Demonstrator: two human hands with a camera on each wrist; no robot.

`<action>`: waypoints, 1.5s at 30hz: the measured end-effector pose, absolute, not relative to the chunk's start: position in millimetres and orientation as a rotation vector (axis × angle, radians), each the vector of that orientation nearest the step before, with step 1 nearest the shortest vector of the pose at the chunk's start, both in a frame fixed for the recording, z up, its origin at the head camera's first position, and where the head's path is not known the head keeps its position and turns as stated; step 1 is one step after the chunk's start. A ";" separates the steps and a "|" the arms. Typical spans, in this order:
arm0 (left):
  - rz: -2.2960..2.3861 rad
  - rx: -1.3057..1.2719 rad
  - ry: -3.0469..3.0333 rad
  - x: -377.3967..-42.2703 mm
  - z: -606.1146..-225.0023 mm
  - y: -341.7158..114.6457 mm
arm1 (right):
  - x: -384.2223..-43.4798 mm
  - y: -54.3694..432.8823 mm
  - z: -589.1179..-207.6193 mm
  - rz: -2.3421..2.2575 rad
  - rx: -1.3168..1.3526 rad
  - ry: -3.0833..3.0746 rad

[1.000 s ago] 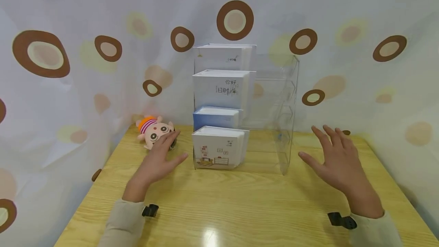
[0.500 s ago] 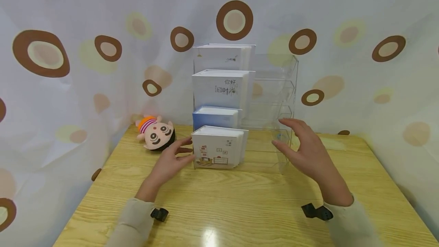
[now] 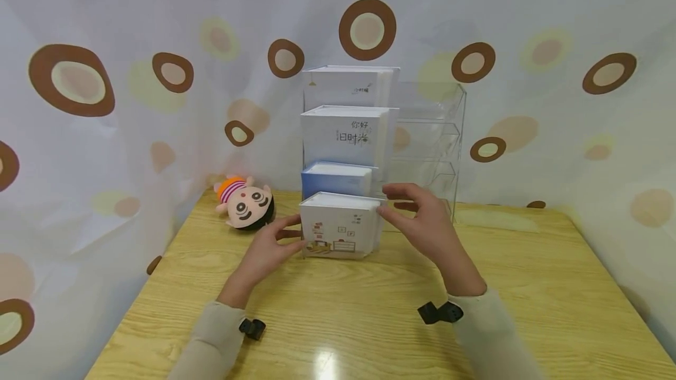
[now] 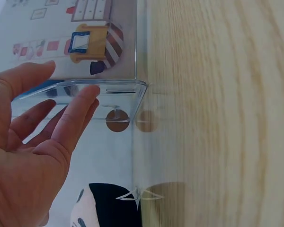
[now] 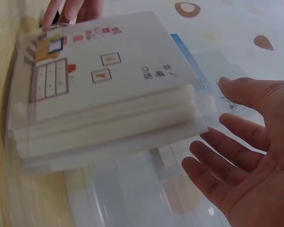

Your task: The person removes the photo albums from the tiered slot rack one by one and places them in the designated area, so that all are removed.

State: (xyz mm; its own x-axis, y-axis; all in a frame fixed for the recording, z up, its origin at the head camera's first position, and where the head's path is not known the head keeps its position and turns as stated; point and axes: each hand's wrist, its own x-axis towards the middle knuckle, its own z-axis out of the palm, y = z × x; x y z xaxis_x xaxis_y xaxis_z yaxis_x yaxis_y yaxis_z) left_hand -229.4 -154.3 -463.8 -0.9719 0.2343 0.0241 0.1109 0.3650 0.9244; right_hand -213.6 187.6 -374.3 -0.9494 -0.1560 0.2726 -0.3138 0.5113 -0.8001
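In the head view a thick white photo album with a drawn room on its cover stands in the lowest tier of a clear stepped rack. My left hand is at its left edge, thumb toward the front; in the left wrist view those straight fingers lie along the rack's side wall. My right hand is beside the album's upper right corner. Seen from the right wrist, its relaxed fingers spread near the album's page edge, with nothing gripped.
Behind stand a blue album and two white albums, the middle one and the top one, all at the rack's left. A plush doll lies left of the rack on the wooden table. Patterned cloth hangs behind.
My right hand has moved left, from beyond the rack to the front album's right side. My left hand has moved right, from in front of the doll to the album's left edge.
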 end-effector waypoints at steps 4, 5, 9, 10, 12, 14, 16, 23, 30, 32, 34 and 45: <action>1.673 0.317 2.498 -231.1 -466.5 -156.2 | -219.0 178.1 -385.1 1.483 0.422 -2.565; 1.669 0.320 2.501 -231.5 -467.1 -156.7 | -219.8 175.9 -388.2 1.497 0.423 -2.556; 1.654 0.332 2.522 -232.9 -468.7 -158.3 | -222.5 168.3 -399.2 1.517 0.473 -2.505; 1.652 0.335 2.526 -233.2 -469.0 -158.3 | -222.9 166.6 -401.4 1.521 0.480 -2.493; 1.646 0.350 2.532 -233.7 -469.6 -158.3 | -223.9 164.1 -405.3 1.525 0.490 -2.473; 1.644 0.361 2.535 -233.8 -470.5 -158.5 | -224.4 162.1 -408.3 1.534 0.489 -2.457; 1.648 0.369 2.530 -233.7 -471.7 -158.5 | -224.7 161.1 -411.3 1.532 0.482 -2.447; 1.681 0.371 2.507 -232.7 -474.5 -158.6 | -224.6 158.1 -416.3 1.523 0.452 -2.402; 1.688 0.349 2.502 -234.1 -473.5 -158.1 | -225.9 156.2 -419.0 1.560 0.460 -2.315; 1.688 0.345 2.499 -234.2 -473.3 -158.1 | -225.7 155.8 -419.2 1.569 0.459 -2.301; 1.690 0.348 2.496 -234.3 -473.4 -158.1 | -225.6 155.6 -419.6 1.571 0.457 -2.296; 1.736 0.355 2.453 -234.6 -472.8 -156.3 | -223.5 153.7 -420.4 1.600 0.467 -2.260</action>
State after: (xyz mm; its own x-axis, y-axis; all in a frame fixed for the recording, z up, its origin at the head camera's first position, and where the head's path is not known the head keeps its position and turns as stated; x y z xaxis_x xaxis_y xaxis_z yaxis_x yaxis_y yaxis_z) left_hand -234.6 -156.3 -472.8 -0.9659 0.2556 0.0409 0.1236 0.3164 0.9405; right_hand -223.5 153.7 -420.4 -0.8911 -0.0738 0.4478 -0.4468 0.3148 -0.8374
